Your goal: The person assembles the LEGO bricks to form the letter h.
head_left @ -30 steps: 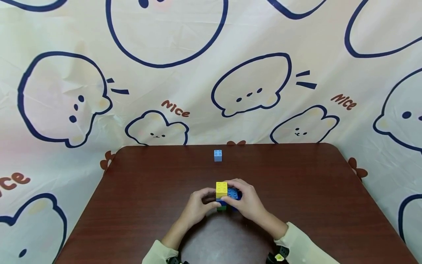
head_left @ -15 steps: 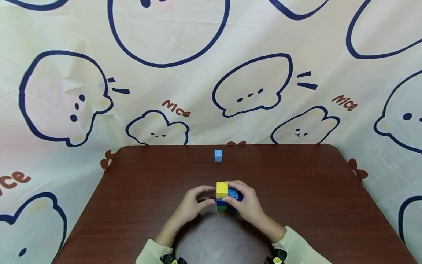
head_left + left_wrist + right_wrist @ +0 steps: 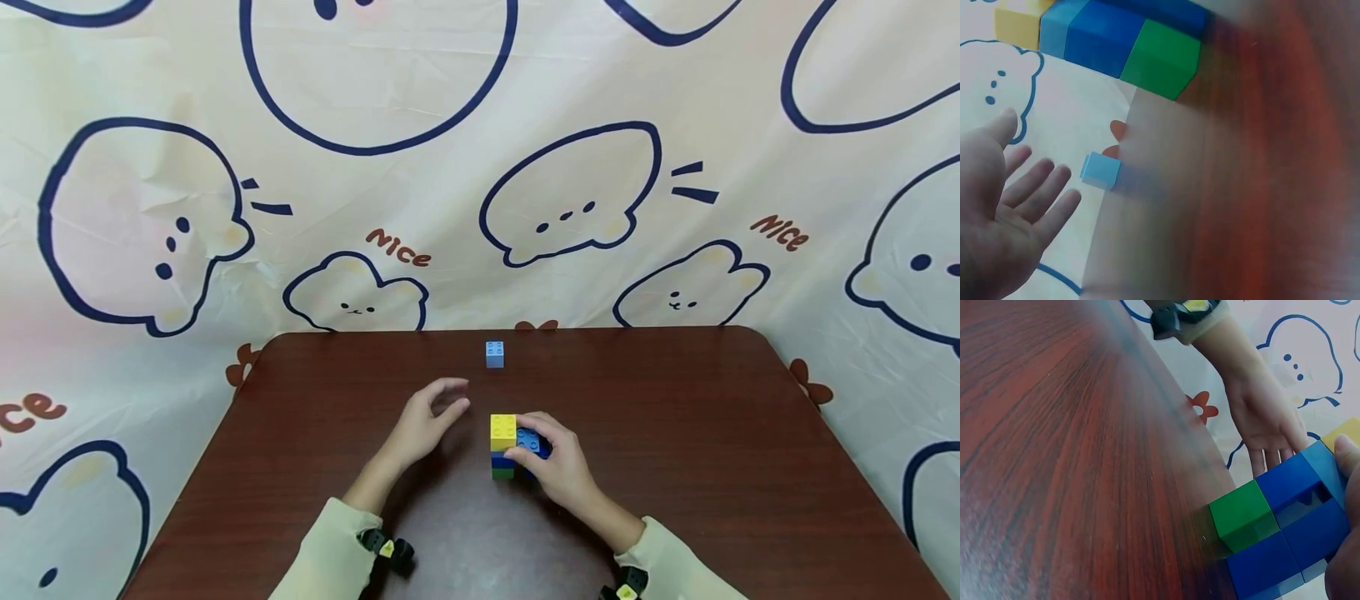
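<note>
A stack of toy building blocks stands on the table, with a yellow block [image 3: 503,429] on top and a green block [image 3: 502,473] at the bottom. Between them, the right wrist view shows dark blue blocks [image 3: 1288,482] and a lighter blue one [image 3: 1324,469]. My right hand [image 3: 558,462] grips the stack from its right side, thumb in front and fingers behind. Left of the stack and apart from it, my left hand [image 3: 418,425] is held over the table with fingers loosely spread and nothing in them. A separate light blue block [image 3: 495,355] sits beyond both hands.
The brown wooden table [image 3: 337,375] ends just behind the light blue block. A cream cloth [image 3: 450,192] with cartoon outlines hangs behind and beside it. Each wrist wears a black strap-on device [image 3: 386,547].
My left hand has let go of the stack and moved away to the left and forward. My right hand keeps its grip on the stack, which stays in place.
</note>
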The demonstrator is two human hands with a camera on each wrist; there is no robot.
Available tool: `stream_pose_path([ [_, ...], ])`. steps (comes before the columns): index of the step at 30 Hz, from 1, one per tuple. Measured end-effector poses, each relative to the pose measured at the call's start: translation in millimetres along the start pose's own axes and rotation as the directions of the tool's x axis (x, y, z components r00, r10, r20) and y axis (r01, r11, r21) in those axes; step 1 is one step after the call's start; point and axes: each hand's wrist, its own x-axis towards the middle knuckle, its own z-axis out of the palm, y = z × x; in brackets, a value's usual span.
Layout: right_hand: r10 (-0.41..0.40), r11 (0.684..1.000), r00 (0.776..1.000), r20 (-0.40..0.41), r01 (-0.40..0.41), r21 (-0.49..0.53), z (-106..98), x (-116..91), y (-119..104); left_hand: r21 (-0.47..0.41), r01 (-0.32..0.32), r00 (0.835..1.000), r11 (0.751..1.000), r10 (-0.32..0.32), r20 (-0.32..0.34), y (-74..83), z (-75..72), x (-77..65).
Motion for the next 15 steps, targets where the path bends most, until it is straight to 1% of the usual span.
stream_pose_path([
  [9, -0.013, 1.0, 1.0, 0.0, 0.013, 0.005, 0.0, -0.3, 3.5, 0.043, 0.055, 0.998, 0.998, -0.055, -0.002, -6.4, 1.3, 54.4],
  [15, -0.01, 1.0, 1.0, 0.011, 0.01, 0.017, -0.3, 0.1, 3.2, 0.089, 0.101, 0.995, 0.991, -0.102, 0.003, -13.2, 4.6, 82.9],
])
